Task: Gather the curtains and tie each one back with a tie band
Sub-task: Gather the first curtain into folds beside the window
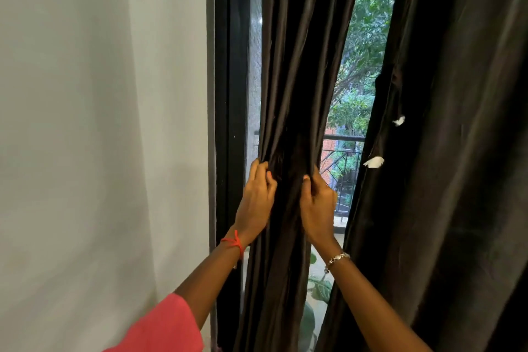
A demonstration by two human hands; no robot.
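The left curtain (288, 94) is hanging bunched just right of the black window frame (231, 66). The left hand (255, 203) and right hand (317, 208) are gripping its folds, fingers (258, 167) curled into the fabric. The right curtain (457, 151) is hanging further right.

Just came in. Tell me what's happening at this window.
A person is gathering the left curtain at the window. The left hand grips the folds on one side and the right hand grips them on the other, squeezing the cloth into a bundle. No tie band shows around it yet. The right curtain hangs loose beside it, with two white scraps on its edge. Through the gap between the two, trees and a railing show.
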